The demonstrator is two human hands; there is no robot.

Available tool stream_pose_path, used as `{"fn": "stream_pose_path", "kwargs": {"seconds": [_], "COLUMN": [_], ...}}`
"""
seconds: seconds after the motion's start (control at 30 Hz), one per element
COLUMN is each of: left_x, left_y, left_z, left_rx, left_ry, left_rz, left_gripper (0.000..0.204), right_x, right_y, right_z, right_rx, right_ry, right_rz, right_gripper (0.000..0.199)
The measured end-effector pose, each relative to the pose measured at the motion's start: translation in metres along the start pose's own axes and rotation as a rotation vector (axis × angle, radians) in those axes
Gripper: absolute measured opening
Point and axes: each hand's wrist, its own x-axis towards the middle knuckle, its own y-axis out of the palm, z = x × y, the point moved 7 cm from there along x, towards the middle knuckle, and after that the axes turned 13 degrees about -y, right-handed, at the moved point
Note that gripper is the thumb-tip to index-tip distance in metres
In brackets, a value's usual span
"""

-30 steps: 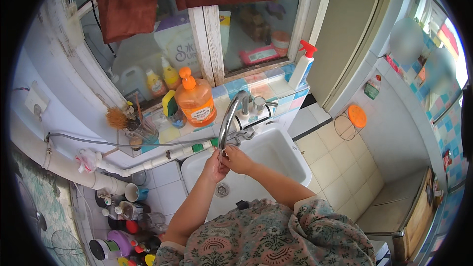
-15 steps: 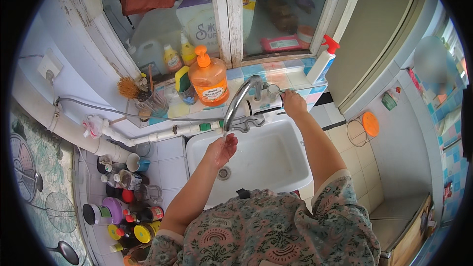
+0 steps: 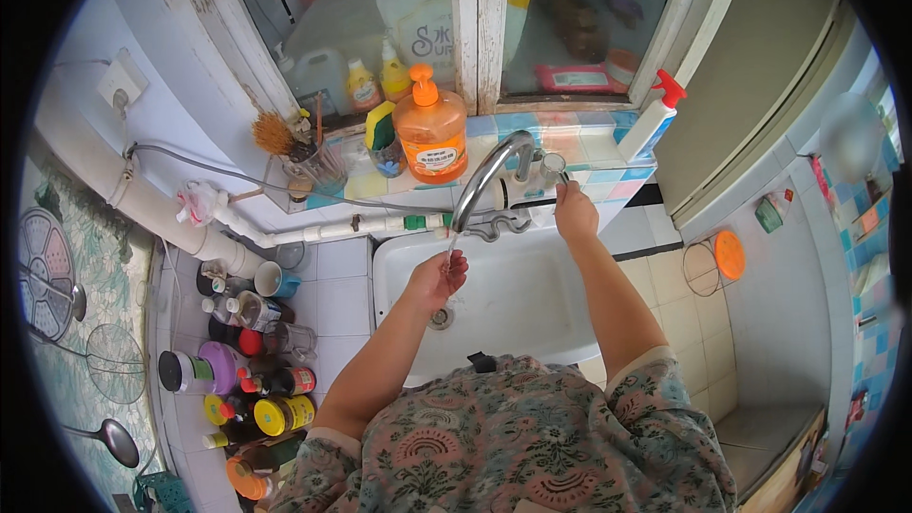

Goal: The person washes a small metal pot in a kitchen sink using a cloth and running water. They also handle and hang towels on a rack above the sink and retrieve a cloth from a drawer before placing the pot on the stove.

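A chrome gooseneck faucet (image 3: 486,171) arches over a white sink (image 3: 532,290). Beneath its spout is my left hand (image 3: 439,280), palm turned up and fingers loosely apart, with a thin stream of water (image 3: 452,245) seeming to fall onto it. My right hand (image 3: 576,213) has its fingers closed on the faucet lever (image 3: 564,177), just right of the spout's base; the fingers mostly hide the lever. The drain (image 3: 441,317) lies just below my left hand in the sink's left part.
Behind the faucet, a tiled ledge holds an orange pump bottle (image 3: 432,133), a sponge holder (image 3: 384,138), a glass with brushes (image 3: 318,166) and a red-topped spray bottle (image 3: 654,116). Several bottles and jars (image 3: 271,332) crowd the left. A white pipe (image 3: 332,231) runs along the wall.
My right hand has swung toward me with the lever. Against the spout, my left hand sits slightly lower, and the water stream shows more plainly. The whole view has shifted.
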Motion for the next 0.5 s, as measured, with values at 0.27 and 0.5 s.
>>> {"fn": "stream_pose_path", "kwargs": {"seconds": [0.27,0.5], "left_x": [-0.064,-0.099], "left_y": [0.032,0.060], "left_z": [-0.031,-0.020], "left_rx": [1.539,0.862], "left_ry": [0.202,0.071], "left_rz": [-0.099,0.556], "left_gripper": [0.018,0.015], "right_x": [-0.104,-0.114], "right_y": [0.095,0.050], "right_z": [0.058,0.102], "right_rx": [0.929,1.808], "right_ry": [0.139,0.055], "right_rz": [0.640,0.753], "right_gripper": [0.023,0.020]}}
